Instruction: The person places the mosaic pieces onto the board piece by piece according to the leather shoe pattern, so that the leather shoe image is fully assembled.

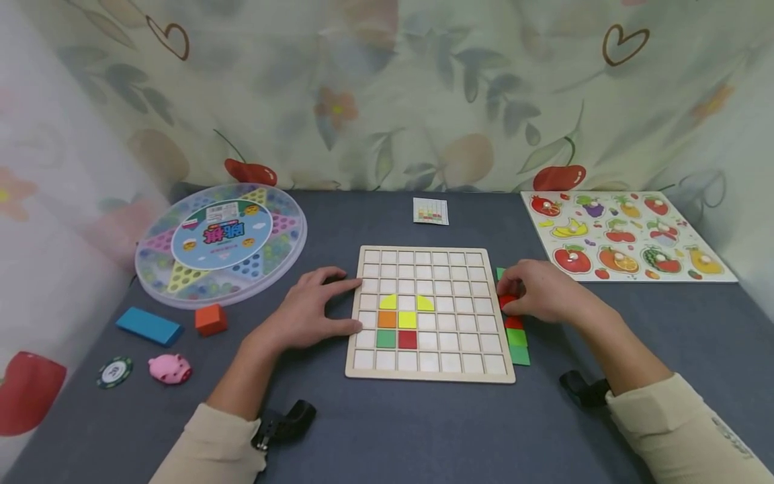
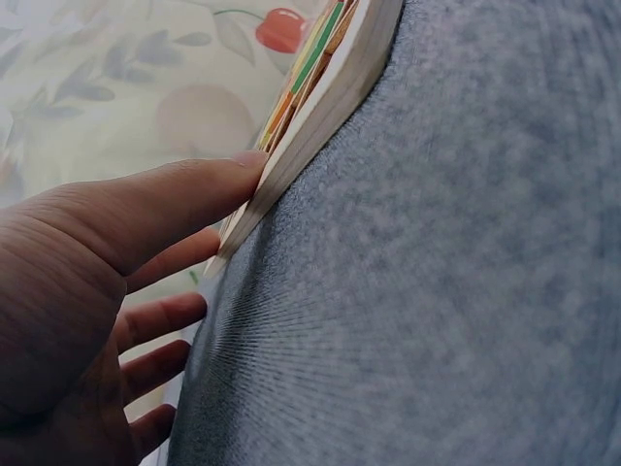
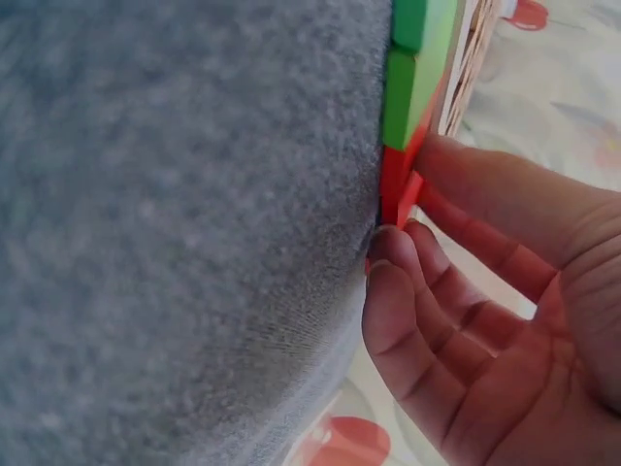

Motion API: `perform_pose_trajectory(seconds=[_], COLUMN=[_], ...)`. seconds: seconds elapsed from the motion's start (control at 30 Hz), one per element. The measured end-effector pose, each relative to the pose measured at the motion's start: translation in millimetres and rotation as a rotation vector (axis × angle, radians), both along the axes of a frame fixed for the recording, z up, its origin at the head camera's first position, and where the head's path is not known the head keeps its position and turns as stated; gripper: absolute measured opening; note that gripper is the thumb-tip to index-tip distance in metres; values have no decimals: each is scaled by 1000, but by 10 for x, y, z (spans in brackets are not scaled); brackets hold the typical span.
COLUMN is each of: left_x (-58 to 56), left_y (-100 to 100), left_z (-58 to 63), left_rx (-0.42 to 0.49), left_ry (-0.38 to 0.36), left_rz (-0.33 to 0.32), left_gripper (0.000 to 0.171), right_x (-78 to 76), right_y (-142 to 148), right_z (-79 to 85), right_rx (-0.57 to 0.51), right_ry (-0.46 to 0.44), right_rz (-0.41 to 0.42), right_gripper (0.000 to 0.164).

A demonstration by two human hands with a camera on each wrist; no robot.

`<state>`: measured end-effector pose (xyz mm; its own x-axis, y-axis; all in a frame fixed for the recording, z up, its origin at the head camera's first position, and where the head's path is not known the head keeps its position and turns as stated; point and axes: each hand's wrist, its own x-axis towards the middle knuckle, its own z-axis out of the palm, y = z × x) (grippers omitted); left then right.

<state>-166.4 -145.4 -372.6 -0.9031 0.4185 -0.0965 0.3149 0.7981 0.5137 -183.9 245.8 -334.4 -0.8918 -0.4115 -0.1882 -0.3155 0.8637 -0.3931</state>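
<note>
Grey tabletop (image 1: 423, 430), fruit-print curtain (image 1: 393, 87) behind; left hand (image 1: 307, 308) splayed against grid board (image 1: 449, 324), right hand (image 1: 539, 289) pinched on red tile (image 3: 408, 200).

left sleeve (image 1: 208, 447): cream, creased, cuff on forearm | left wrist device (image 1: 293, 422): black, curved, small metallic glints | right sleeve (image 1: 677, 423): cream, dark lettering, unreadable | right wrist device (image 1: 583, 391): black | left hand (image 1: 310, 309), right hand (image 1: 538, 289): bare

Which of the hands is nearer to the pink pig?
Left. The left hand touches the left edge of the grid board, rightward of the pink pig; the right hand is farther, at a red tile beside the board's right edge.
</note>
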Motion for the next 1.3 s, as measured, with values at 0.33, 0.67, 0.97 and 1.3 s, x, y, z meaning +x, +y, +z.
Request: perform_pose_trajectory(seconds=[0.33,0.67,0.97,1.3], left_x=[9,9,18,15], left_y=[-1,2,-24,-15], left_z=[17,14,0,-1], left_rx=[-2,-2,-3,8], left_ry=[-5,3,-13,-13], left_rz=[-3,-7,1,6], left_gripper=[75,75,75,75], right_x=[30,66,81,113], right_y=[36,-61,-414,-867], right_z=[89,292,304,125], right_rx=[-103,-228,-321,-330], right_ry=[-85,-154,-255,-360], right_rz=[-32,-87,15,128], right_gripper=[14,16,14,5])
